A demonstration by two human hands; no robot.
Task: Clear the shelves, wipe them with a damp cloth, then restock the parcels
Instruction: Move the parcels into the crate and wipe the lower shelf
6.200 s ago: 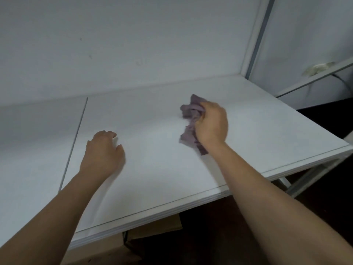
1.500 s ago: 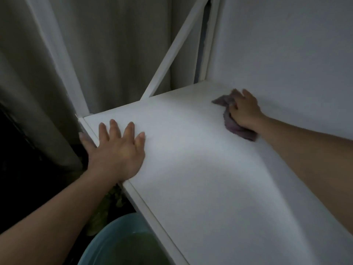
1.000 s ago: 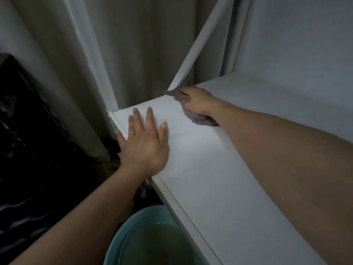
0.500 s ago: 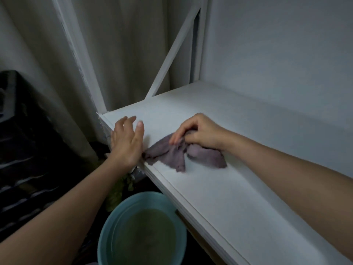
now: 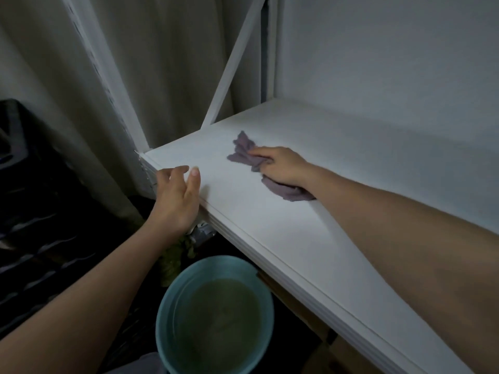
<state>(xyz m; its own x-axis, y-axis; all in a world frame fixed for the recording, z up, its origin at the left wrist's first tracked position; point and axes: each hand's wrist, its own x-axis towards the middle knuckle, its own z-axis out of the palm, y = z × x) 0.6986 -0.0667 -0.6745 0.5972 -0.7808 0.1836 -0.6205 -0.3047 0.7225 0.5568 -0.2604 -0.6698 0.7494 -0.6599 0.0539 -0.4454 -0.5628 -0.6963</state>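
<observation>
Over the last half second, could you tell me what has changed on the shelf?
The right hand has slid the purple cloth away from the shelf's front edge, deeper onto the shelf. The left hand stays at the front edge near the corner, the cloth no longer beside it. The basin stays below.

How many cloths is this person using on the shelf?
1. A purple cloth lies on the white shelf, pressed under the right hand. The left hand, at the shelf's front edge, holds none. Others may be out of view.
</observation>
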